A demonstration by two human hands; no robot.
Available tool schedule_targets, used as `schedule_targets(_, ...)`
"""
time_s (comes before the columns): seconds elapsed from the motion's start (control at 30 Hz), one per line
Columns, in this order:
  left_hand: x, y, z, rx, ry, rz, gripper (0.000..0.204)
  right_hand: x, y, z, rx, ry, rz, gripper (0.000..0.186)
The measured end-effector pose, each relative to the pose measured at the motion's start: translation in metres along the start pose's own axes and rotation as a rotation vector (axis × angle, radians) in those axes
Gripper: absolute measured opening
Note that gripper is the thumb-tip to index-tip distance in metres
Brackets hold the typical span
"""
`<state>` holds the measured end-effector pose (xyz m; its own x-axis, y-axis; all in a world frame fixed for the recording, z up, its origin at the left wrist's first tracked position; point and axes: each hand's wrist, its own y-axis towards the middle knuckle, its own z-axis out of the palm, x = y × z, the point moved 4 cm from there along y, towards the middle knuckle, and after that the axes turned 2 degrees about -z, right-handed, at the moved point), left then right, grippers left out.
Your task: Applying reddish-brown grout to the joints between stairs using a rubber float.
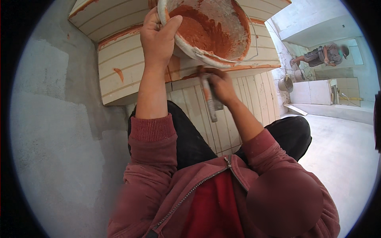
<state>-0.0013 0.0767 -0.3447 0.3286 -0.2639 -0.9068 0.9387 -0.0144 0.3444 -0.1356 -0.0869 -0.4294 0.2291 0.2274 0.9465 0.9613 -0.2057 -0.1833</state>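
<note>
Firmly clasps in the left grip [156,41] the rim of a tilted bucket [234,37] at the ribbed steps [123,59], in the right grip [224,88] a trowel-like tool [208,97], judging the bucket heavy with wet orange paste [195,30], best held rim-first.

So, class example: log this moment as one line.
left hand: gripping rim of bucket | right hand: holding trowel-like tool near striped step | bucket: orange paste inside

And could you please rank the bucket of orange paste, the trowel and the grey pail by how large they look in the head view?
1. Bucket of orange paste
2. Trowel
3. Grey pail, farther from the camera
</note>
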Motion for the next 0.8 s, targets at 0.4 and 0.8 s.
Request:
schedule_targets(0.4, -0.013, -0.006, -0.005, 0.192, -0.177, -0.06, 0.026, 0.008, -0.046, 0.058, 0.08, -0.587, -0.635, 0.052)
schedule_targets(0.8, -0.007, -0.003, -0.007, 0.203, -0.086, 0.046, 0.022, 0.005, -0.041, 0.075, 0.115, -0.822, -0.665, 0.048)
